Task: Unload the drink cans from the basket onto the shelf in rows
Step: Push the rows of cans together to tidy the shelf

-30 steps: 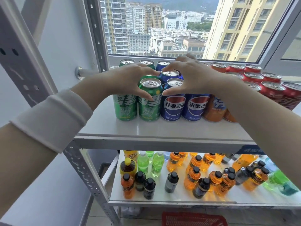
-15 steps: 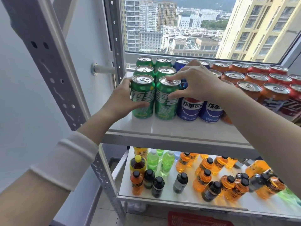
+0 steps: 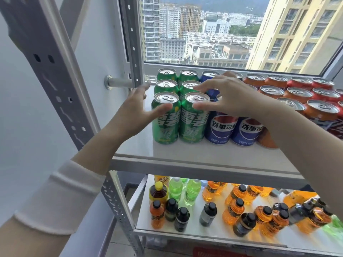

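Observation:
On the white top shelf [image 3: 194,156] drink cans stand in rows by colour: green cans [image 3: 165,125] at the left, then blue cans [image 3: 220,128], orange cans [image 3: 321,110] and red cans [image 3: 323,93] toward the right. My left hand [image 3: 135,112] is beside the front-left green can, fingers spread, its thumb lying across the can's front. My right hand [image 3: 232,97] hovers over the second front green can [image 3: 193,127] and the blue row, fingers apart, thumb tip against that can's upper front. Neither hand grips a can. A red basket [image 3: 213,254] edge shows at the bottom.
A grey perforated shelf post [image 3: 61,89] rises at the left, close to my left forearm. A window frame [image 3: 131,52] stands right behind the cans. The lower shelf [image 3: 185,230] holds several bottles [image 3: 233,210] of orange, green and dark drinks.
Both hands held the two front green cans before; now their fingers have spread and come off. My left hand has drifted left of the cans. The view has moved closer.

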`<state>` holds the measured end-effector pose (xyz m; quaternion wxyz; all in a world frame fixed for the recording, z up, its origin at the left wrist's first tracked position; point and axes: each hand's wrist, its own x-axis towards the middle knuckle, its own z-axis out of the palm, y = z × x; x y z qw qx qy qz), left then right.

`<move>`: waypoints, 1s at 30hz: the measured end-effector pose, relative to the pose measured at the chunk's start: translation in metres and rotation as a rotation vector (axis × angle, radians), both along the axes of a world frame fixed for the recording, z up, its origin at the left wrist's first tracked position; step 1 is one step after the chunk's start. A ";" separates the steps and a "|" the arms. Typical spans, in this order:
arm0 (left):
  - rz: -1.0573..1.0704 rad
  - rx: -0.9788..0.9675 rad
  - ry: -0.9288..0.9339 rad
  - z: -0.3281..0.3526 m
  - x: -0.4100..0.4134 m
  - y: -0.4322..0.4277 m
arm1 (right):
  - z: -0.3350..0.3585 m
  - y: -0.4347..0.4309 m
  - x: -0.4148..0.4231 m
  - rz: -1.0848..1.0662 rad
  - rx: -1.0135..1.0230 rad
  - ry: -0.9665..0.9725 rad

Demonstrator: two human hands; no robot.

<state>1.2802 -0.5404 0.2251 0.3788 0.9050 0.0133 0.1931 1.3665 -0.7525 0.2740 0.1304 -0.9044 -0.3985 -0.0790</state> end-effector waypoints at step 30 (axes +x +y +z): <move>0.046 -0.229 0.284 0.031 0.093 0.016 | 0.023 0.039 0.065 0.035 -0.031 0.101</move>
